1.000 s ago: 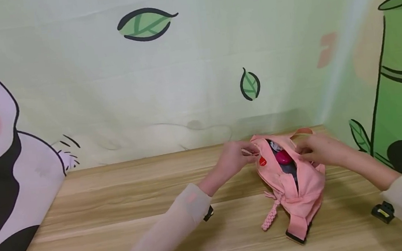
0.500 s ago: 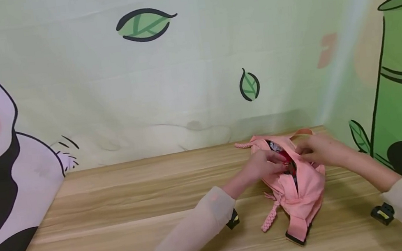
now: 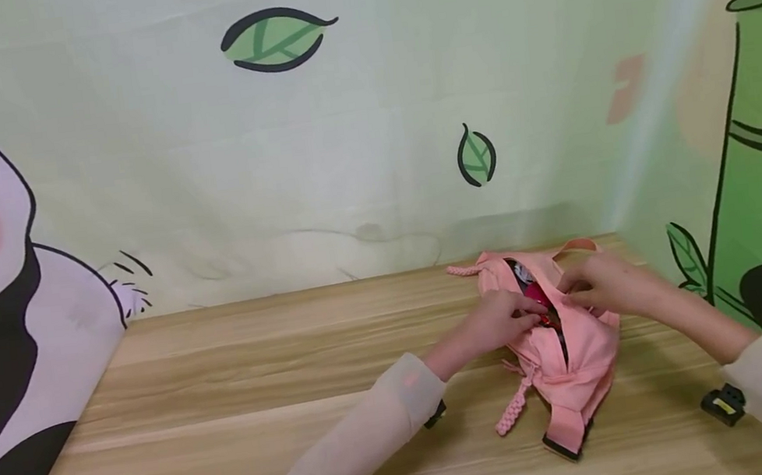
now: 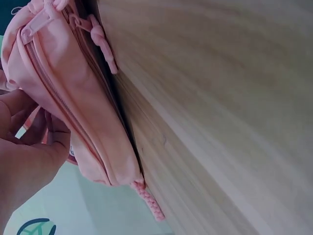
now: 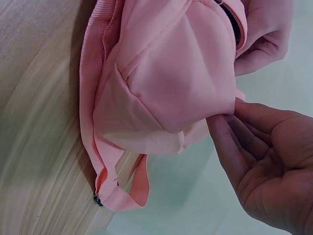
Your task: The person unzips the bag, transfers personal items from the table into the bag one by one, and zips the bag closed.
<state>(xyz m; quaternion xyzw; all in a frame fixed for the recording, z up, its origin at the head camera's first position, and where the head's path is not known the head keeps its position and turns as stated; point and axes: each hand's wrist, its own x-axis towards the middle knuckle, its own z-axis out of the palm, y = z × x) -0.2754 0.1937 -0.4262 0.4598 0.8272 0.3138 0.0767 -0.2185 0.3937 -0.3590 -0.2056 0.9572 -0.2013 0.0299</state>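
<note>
A pink sling bag lies on the wooden table with its top zip opening parted. Just inside that opening, my left hand pinches a small red thing; its kind is mostly hidden by the fingers. My right hand grips the bag's right-hand edge between thumb and fingers, as the right wrist view also shows on the pink fabric. A magenta object sits in the bag next to something silvery and patterned. Curled left fingertips reach over the zipped side in the left wrist view.
A braided pink zip pull hangs towards the front, and another sticks out at the back left. The strap's end lies at the bag's front. Behind the wooden table stands a printed cloth backdrop.
My left hand has moved right from the bag's outer left side to its opening, taking the small red thing inside. My right hand has kept its hold on the edge.
</note>
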